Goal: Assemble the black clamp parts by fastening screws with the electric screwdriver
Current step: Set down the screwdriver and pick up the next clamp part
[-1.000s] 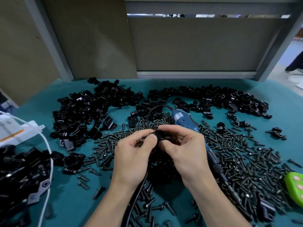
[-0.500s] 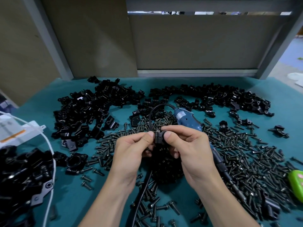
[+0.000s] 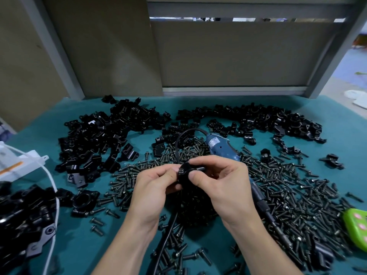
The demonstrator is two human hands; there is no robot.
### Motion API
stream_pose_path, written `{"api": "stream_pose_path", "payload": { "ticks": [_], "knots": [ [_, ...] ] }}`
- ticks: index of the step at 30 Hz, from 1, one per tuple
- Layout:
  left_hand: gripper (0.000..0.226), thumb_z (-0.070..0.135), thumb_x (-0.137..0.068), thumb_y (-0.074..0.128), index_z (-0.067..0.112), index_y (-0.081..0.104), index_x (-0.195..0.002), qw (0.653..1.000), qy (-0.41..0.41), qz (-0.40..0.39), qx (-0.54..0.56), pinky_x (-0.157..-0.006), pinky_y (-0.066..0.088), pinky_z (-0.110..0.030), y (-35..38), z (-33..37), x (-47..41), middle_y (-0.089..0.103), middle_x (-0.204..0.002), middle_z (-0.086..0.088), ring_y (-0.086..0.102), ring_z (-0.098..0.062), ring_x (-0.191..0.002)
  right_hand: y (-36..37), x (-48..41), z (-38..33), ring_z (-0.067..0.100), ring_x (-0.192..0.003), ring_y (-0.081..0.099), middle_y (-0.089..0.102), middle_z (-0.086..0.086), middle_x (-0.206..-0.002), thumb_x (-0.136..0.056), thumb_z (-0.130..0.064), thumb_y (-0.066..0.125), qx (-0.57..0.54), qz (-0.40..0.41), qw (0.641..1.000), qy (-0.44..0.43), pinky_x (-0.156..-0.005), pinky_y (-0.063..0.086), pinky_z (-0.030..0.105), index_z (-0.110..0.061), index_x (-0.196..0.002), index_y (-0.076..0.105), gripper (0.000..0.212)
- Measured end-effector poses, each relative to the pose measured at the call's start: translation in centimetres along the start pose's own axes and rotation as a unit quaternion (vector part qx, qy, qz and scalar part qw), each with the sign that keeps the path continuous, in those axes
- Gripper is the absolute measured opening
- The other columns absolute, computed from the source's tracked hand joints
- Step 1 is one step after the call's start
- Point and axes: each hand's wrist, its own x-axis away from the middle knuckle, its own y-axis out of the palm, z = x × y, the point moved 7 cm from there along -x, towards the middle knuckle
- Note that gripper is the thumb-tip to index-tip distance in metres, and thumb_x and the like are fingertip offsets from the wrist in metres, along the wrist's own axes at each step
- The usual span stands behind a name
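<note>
Two hands low over the teal table (image 3: pixel 83 253): I see left hand (image 3: pixel 153 189) & right hand (image 3: pixel 224 183) w/ fingers (image 3: pixel 169 175) curled, pinching one black clamp part (image 3: pixel 185 172) between them, above the loose screws (image 3: pixel 288 195). Blue electric screwdriver (image 3: pixel 220 147) lies on the screws just behind, partly under the right hand. Clamp-part heaps (image 3: pixel 103 139) lie farthest back.

A single head-worn camera looks forward and steeply down from close above the near edge of the teal desk (image 3: pixel 337 124), facing its grey back panel (image 3: pixel 234 54).
</note>
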Motion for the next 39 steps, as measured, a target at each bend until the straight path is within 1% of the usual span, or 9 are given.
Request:
{"api": "stream_pose_path", "payload": {
  "ticks": [3,7,11,13,22,29,33,36,39],
  "knots": [
    [0.036,0.008,-0.104,0.052,0.018,0.084,-0.089,1.0,-0.008,-0.006,0.0,-0.074,0.058,-0.024,0.0,-0.3,-0.1,0.08,-0.096,-0.013,0.074,-0.022,-0.092,0.1,0.0,0.0,0.04,-0.072,0.068,0.076,0.014,-0.08,-0.075,0.003,0.085,0.009,-0.001,1.0,0.006,-0.069,0.06,0.049,-0.024,-0.088,0.084,0.03],
    [0.038,0.011,-0.105,0.048,0.017,0.083,-0.09,0.999,-0.018,-0.011,0.028,-0.082,0.057,-0.034,0.0,-0.7,-0.1,0.08,-0.098,-0.017,0.076,-0.029,-0.099,0.4,0.1,-0.2,0.02,-0.072,0.063,0.078,0.009,-0.087,-0.073,0.009,0.081,0.005,-0.037,0.999,-0.001,-0.069,0.057,0.033,-0.026,-0.093,0.083,0.04],
    [0.029,0.02,-0.091,0.056,0.013,0.084,-0.095,0.995,-0.033,-0.027,0.088,-0.077,0.059,-0.026,0.0,-0.6,-0.2,0.079,-0.104,-0.018,0.076,-0.028,-0.103,0.8,0.1,-0.5,0.017,-0.078,0.061,0.079,0.005,-0.098,-0.071,0.008,0.075,-0.03,-0.079,0.996,-0.015,-0.075,0.055,0.023,-0.025,-0.102,0.082,0.046],
    [0.03,0.018,-0.09,0.056,0.007,0.082,-0.101,0.991,-0.057,-0.035,0.116,-0.079,0.061,-0.029,0.2,-1.0,-0.2,0.077,-0.109,-0.022,0.075,-0.03,-0.107,0.8,0.1,-0.4,0.011,-0.073,0.057,0.08,0.004,-0.098,-0.07,0.006,0.076,-0.052,-0.084,0.995,-0.009,-0.073,0.054,0.021,-0.023,-0.103,0.082,0.045],
    [0.035,0.024,-0.082,0.057,0.012,0.083,-0.103,0.982,-0.1,-0.053,0.154,-0.072,0.059,-0.025,0.7,-1.2,0.2,0.077,-0.113,-0.021,0.073,-0.021,-0.097,0.9,0.0,-0.1,0.009,-0.066,0.056,0.079,0.006,-0.096,-0.069,0.003,0.081,-0.082,-0.085,0.993,0.0,-0.069,0.055,0.023,-0.024,-0.1,0.083,0.041],
    [0.04,0.047,-0.086,0.058,0.02,0.085,-0.098,0.978,-0.116,-0.039,0.17,-0.075,0.058,-0.032,0.8,-1.1,0.6,0.078,-0.112,-0.014,0.072,-0.019,-0.095,0.6,-0.1,0.4,0.027,-0.092,0.069,0.079,0.01,-0.103,-0.074,0.001,0.08,-0.104,-0.071,0.992,0.023,-0.086,0.06,0.034,-0.021,-0.106,0.082,0.039],
    [0.02,0.039,-0.075,0.069,0.026,0.085,-0.075,0.985,-0.084,0.034,0.148,-0.064,0.058,-0.022,0.0,-0.7,0.5,0.079,-0.087,-0.001,0.074,-0.008,-0.078,0.6,-0.1,1.9,0.01,-0.084,0.072,0.081,0.006,-0.097,-0.087,0.003,0.073,-0.077,-0.036,0.993,0.084,-0.076,0.054,0.022,-0.022,-0.106,0.082,0.033],
    [0.017,0.03,-0.07,0.073,0.021,0.086,-0.078,0.984,-0.072,0.058,0.154,-0.068,0.059,-0.019,-0.8,-0.8,0.2,0.081,-0.093,-0.004,0.076,-0.01,-0.086,0.7,-0.1,2.6,0.01,-0.094,0.075,0.081,-0.001,-0.101,-0.087,0.004,0.073,-0.034,-0.046,0.993,0.103,-0.082,0.056,0.026,-0.028,-0.104,0.08,0.037],
    [0.023,0.028,-0.07,0.075,0.017,0.086,-0.088,0.985,-0.074,0.034,0.152,-0.075,0.058,-0.02,-0.9,-0.9,0.0,0.081,-0.102,-0.008,0.075,-0.011,-0.092,0.9,0.0,2.4,0.011,-0.098,0.075,0.08,-0.008,-0.102,-0.077,-0.012,0.078,0.024,-0.057,0.995,0.085,-0.09,0.06,0.035,-0.041,-0.106,0.078,0.041]
  ]
}}
